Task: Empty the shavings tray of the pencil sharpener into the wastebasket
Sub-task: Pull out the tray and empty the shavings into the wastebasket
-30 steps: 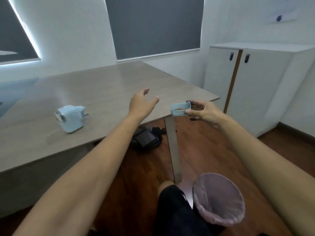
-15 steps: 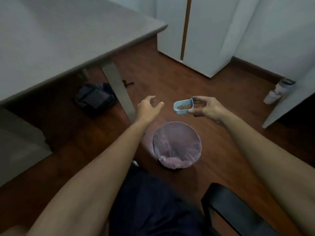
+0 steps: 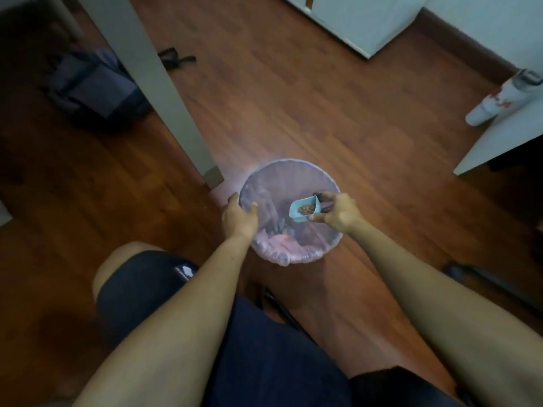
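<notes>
A small light-blue shavings tray [image 3: 304, 211] with brown shavings inside is pinched in my right hand [image 3: 338, 214], held over the open mouth of the wastebasket [image 3: 289, 171]. The tray is tilted a little, its opening still facing up. The wastebasket is round, lined with a pinkish plastic bag, and stands on the wooden floor. My left hand [image 3: 239, 220] grips the basket's left rim, thumb inside the liner. The pencil sharpener itself is out of view.
A grey table leg [image 3: 164, 92] stands just left of the basket. A dark bag [image 3: 94, 83] lies under the table. A white cabinet [image 3: 361, 22] is at the back, a white bottle [image 3: 499, 98] at right. My legs and chair fill the bottom.
The view has tipped from the tabletop down to the floor. My right hand brought the tray down over the basket. My left hand dropped and took hold of the basket rim.
</notes>
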`<state>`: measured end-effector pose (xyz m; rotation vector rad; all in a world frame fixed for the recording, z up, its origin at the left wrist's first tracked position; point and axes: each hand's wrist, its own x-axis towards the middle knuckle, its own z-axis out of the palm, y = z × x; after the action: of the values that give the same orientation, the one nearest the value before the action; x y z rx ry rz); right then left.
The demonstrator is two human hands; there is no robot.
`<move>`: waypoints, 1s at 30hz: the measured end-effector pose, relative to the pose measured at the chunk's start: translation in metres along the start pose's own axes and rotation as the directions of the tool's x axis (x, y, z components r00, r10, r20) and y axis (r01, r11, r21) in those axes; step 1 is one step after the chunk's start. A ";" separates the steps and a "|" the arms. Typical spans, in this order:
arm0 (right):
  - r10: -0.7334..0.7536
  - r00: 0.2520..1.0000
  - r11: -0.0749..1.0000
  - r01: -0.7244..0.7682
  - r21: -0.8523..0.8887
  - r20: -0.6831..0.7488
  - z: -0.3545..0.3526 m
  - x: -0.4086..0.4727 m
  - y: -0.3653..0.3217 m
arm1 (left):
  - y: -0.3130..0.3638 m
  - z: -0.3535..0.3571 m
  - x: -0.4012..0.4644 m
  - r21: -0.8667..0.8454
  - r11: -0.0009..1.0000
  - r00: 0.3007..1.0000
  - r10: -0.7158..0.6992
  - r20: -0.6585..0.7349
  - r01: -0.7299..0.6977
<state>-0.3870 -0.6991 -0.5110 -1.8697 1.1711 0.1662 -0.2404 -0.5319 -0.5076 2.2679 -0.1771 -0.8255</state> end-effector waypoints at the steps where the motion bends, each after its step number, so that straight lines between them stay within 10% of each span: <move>1: 0.007 1.000 0.999 -0.006 -0.041 0.005 0.006 0.005 0.002 | -0.003 0.002 0.004 0.007 1.000 1.000 -0.008 0.001 0.008; 9: -0.012 0.998 0.908 0.035 -0.417 0.057 0.052 0.047 0.007 | -0.015 0.014 0.013 -0.030 0.992 0.992 -0.126 0.028 0.127; 30: -0.056 0.995 0.807 0.092 -0.584 0.080 0.074 0.065 -0.012 | -0.013 0.014 0.013 -0.084 0.981 0.984 -0.176 0.015 0.177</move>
<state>-0.3183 -0.6850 -0.5812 -2.4267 1.0740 0.5966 -0.2399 -0.5346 -0.5302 2.2236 0.0563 -0.9151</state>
